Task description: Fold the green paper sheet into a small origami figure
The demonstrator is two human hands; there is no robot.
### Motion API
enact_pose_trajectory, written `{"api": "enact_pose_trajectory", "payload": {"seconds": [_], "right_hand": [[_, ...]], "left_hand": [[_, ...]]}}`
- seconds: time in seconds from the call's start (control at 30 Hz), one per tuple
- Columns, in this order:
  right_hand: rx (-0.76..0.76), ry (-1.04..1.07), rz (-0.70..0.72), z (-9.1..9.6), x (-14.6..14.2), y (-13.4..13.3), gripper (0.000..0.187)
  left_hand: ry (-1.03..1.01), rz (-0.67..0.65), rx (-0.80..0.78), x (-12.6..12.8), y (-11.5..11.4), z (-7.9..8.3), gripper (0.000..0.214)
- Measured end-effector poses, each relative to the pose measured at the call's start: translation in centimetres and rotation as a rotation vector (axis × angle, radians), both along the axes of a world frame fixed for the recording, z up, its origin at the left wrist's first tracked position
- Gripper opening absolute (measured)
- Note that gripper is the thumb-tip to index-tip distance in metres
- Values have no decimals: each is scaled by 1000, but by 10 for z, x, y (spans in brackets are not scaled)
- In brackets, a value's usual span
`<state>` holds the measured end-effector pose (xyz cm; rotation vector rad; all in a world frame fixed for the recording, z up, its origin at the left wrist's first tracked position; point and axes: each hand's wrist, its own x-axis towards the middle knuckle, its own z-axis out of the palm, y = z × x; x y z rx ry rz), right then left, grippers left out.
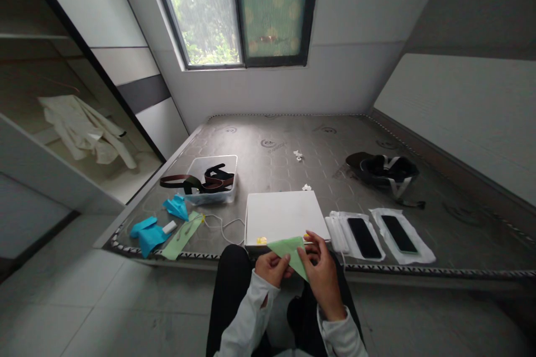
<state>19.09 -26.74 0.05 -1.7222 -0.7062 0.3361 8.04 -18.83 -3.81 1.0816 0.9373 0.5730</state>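
Note:
A folded piece of green paper is held up between my two hands, just in front of the near edge of a white box. My left hand pinches its left part between thumb and fingers. On the other side, my right hand grips the right part, thumb on the paper and fingers partly behind it. A small yellow piece lies on the box's front edge, left of the paper. Another yellow bit shows by my right fingers, mostly covered.
Left on the mattress are blue papers, a green strip, a white cable and a clear bin with belts. Right are two phones on white wrapping and a dark helmet. White crumpled scraps lie behind the box.

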Motion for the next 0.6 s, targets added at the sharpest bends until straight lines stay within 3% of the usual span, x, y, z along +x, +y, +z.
{"api": "enact_pose_trajectory", "payload": {"seconds": [0.1, 0.23, 0.37, 0.6], "right_hand": [[5, -294, 22, -2, 0, -4, 34], [-68, -485, 265, -6, -3, -9, 30], [-92, -495, 417, -8, -7, -8, 41], [-92, -377, 450, -4, -10, -6, 41]], "left_hand": [[59, 45, 39, -4, 10, 1, 54], [67, 37, 72, -6, 15, 7, 50], [-36, -3, 109, -4, 12, 11, 57], [-106, 58, 23, -3, 9, 12, 70]]}}
